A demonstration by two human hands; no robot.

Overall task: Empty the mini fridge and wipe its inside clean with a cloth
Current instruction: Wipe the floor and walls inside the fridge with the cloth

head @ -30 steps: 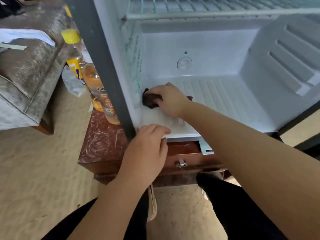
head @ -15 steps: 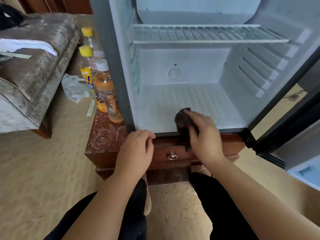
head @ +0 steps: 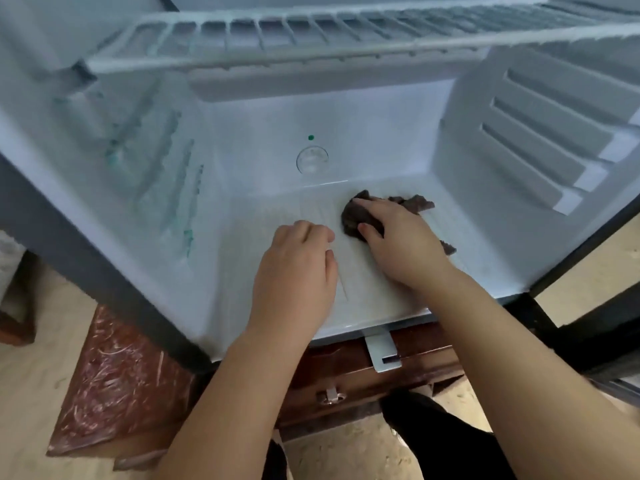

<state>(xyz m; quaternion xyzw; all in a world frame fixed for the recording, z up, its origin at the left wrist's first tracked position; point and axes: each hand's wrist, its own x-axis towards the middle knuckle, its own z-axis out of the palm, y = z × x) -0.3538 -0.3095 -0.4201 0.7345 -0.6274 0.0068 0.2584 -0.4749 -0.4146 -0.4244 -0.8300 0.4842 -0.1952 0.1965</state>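
Cloth [head: 360, 216] and right hand [head: 405, 244] now lie well inside the mini fridge [head: 381, 133], on the right of its ribbed floor near the back wall. Half a second ago we had them at the front lip. The right fingers [head: 358, 201] and thumb curl round the dark rag and press it flat to the floor. Our left hand [head: 298, 271] has come off the front edge above the table [head: 346, 375] and rests on the fridge floor just beside the right, fingers loosely bent and grasping nothing. We see nothing stored on the wire shelf [head: 346, 32] or the floor, so we judge the emptying done and the floor wipe under way. Green streaks [head: 187, 188] on the left wall look unwiped, so we judge that work remains.
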